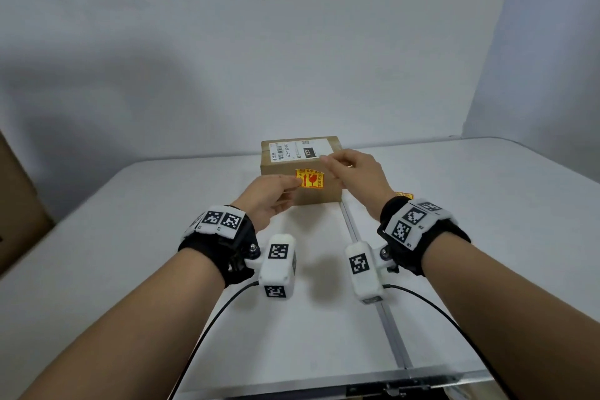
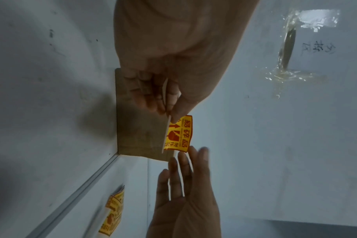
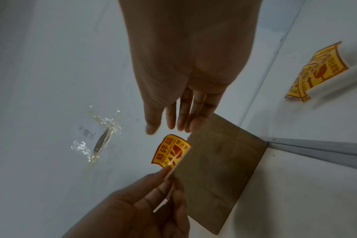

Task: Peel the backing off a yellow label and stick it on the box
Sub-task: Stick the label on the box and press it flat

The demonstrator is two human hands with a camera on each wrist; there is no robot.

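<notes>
1. My left grip pinches the label by its left edge, backing still on.
2. My right grip hovers beside it, fingers straight, holding nothing.
3. The label hangs before the box on the tabletop.
4. Peeling looks unstarted; next I must catch a corner.

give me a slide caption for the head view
Left hand pinches yellow fragile label before brown cardboard box.
</notes>
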